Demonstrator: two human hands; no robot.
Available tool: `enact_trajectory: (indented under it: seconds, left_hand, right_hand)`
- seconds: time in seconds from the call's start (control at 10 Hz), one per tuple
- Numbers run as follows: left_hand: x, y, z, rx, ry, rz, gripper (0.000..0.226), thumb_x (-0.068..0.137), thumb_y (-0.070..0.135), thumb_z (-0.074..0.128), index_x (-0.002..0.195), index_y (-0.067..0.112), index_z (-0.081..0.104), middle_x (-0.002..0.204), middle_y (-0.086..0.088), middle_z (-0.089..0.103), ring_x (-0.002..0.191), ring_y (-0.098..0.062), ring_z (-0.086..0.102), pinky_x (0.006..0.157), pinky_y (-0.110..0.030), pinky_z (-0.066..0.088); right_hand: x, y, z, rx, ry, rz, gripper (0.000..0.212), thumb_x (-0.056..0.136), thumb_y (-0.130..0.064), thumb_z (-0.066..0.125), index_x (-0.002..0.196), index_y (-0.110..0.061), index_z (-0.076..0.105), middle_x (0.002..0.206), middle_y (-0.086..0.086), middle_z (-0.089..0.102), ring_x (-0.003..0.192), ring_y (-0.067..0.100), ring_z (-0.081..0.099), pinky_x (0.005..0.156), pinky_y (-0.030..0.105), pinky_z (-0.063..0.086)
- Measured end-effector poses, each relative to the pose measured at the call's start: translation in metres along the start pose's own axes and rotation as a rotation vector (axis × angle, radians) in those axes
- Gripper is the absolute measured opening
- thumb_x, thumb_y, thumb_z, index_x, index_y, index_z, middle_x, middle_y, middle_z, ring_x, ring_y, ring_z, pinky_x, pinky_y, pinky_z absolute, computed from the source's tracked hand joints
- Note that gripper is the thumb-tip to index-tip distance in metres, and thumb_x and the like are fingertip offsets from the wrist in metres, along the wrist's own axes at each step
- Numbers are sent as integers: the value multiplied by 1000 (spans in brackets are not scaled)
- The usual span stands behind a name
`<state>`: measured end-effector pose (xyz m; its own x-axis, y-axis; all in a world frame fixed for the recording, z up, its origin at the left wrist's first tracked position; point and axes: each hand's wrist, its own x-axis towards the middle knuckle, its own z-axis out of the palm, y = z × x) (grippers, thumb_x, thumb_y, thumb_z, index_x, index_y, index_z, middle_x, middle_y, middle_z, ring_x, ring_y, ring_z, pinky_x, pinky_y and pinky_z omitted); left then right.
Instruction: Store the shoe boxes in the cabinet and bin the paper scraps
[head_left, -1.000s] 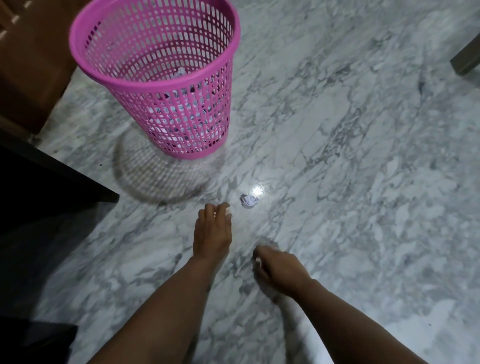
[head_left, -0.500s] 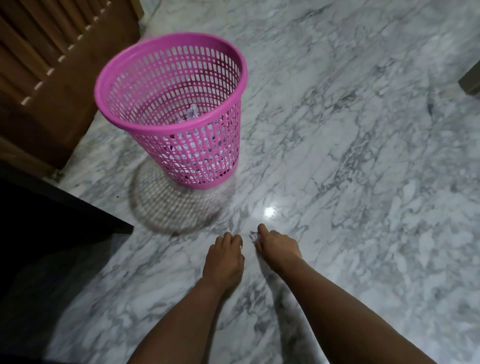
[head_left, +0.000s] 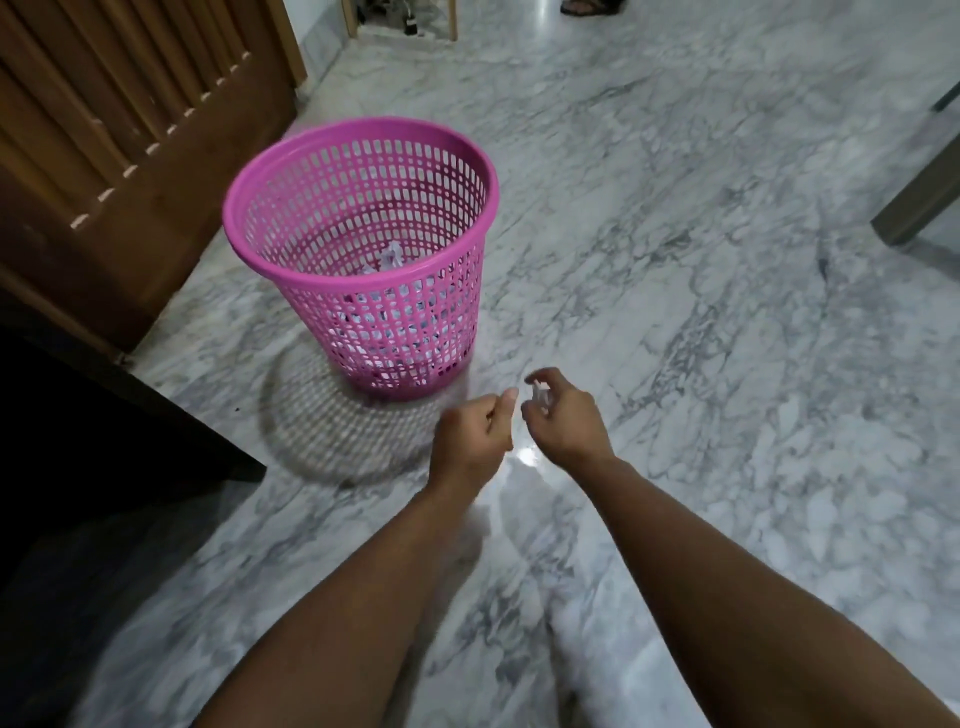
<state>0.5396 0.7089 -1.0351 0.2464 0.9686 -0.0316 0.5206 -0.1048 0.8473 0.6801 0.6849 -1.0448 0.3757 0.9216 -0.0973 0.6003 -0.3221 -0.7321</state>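
Right hand above marble floor, fingers curled, pinching small white paper scrap at fingertips. Left hand just beside it, fingers curled in, holding nothing visible. Pink mesh waste basket upright, far-left of hands, crumpled paper inside. Slatted wooden door far left.

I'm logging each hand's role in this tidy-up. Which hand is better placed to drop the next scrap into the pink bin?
The right hand. It already pinches a small paper scrap just in front of the pink bin. The left hand sits beside it, fingers curled, with nothing visible in it.
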Motion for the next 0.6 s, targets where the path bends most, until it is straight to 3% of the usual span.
enact_trajectory:
  seconds: [0.1, 0.2, 0.3, 0.4, 0.5, 0.6]
  left_hand:
    - [46, 75, -39, -287, 175, 73, 59, 100, 52, 46, 60, 10, 53, 49, -7, 59, 45, -26, 61, 51, -38, 52]
    - [87, 132, -97, -337, 433, 217, 60, 100, 52, 38, 64, 6, 50, 54, -9, 55, 55, -29, 61, 54, -43, 47]
    - [122, 157, -153, -231, 572, 304, 37, 102, 33, 32, 83, 11, 54, 73, -5, 61, 68, -16, 66, 57, -29, 45]
    - [161, 143, -190, 132, 492, 168, 31, 100, 27, 35, 98, 12, 62, 95, -6, 68, 85, -16, 63, 67, -28, 46]
    - [178, 111, -207, 508, 78, -139, 29, 100, 24, 49, 122, 10, 61, 121, -14, 66, 106, -31, 64, 89, -39, 52]
    - [165, 109, -214, 570, 46, -204, 39, 96, 15, 55, 133, 4, 56, 134, -19, 60, 121, -37, 58, 97, -40, 47]
  right_hand:
    - [45, -61, -47, 146, 211, -227, 18, 97, -38, 53, 109, -28, 61, 73, -6, 69, 66, 20, 68, 70, 44, 57]
    - [77, -132, -85, 232, 349, -404, 20, 99, -41, 58, 101, -21, 54, 64, -8, 59, 57, 14, 63, 61, 41, 54]
    - [97, -194, -102, 211, 433, -521, 32, 99, -44, 57, 107, -14, 53, 70, -12, 55, 62, 2, 56, 60, 29, 46]
    - [117, -232, -93, 81, 309, -548, 49, 98, -52, 56, 127, -12, 49, 110, 0, 67, 99, 13, 66, 83, 29, 54]
    - [133, -251, -79, -171, 14, -375, 63, 97, -44, 62, 146, -11, 40, 141, 16, 58, 125, 30, 58, 93, 31, 45]
    - [129, -266, -86, -347, -13, -346, 38, 93, -27, 61, 126, -10, 65, 128, 14, 69, 118, 30, 64, 92, 30, 48]
